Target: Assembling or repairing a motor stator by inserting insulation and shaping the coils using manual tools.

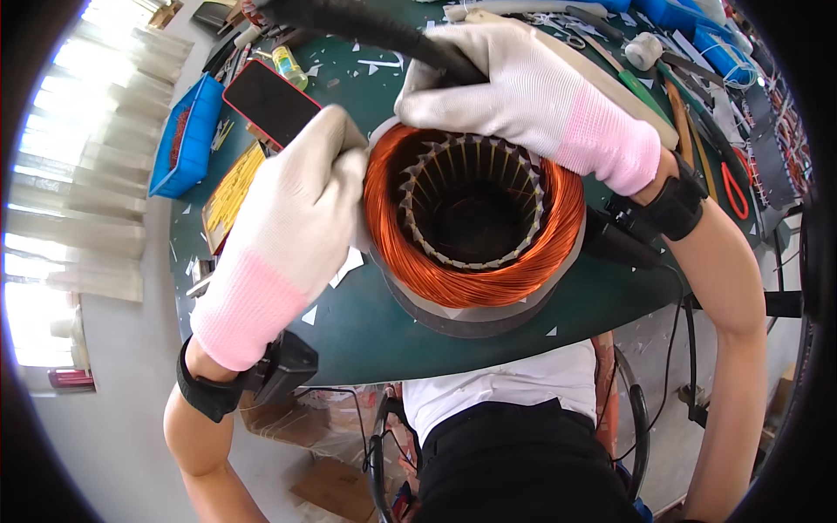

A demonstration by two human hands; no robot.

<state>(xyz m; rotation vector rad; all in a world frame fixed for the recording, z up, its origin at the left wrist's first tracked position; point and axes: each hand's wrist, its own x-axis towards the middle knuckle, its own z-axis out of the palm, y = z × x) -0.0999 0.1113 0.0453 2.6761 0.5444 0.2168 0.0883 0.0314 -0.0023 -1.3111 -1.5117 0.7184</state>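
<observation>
A motor stator with a thick ring of orange copper windings stands upright on the bench in front of me. Grey insulation slips line its dark bore. My right hand, in a white glove with a pink cuff, is over the far rim. It is closed round a thick black bar-like tool that points to the upper left; its far end leaves the picture, so its kind is unclear. At the left side of the windings, my gloved left hand is closed, knuckles up. Whatever its fingers hold is hidden.
On the green bench lie a phone, a blue bin, a box of yellow strips and a small bottle. Several tools, a white-headed mallet and red-handled tool among them, crowd the right. White scraps are scattered about.
</observation>
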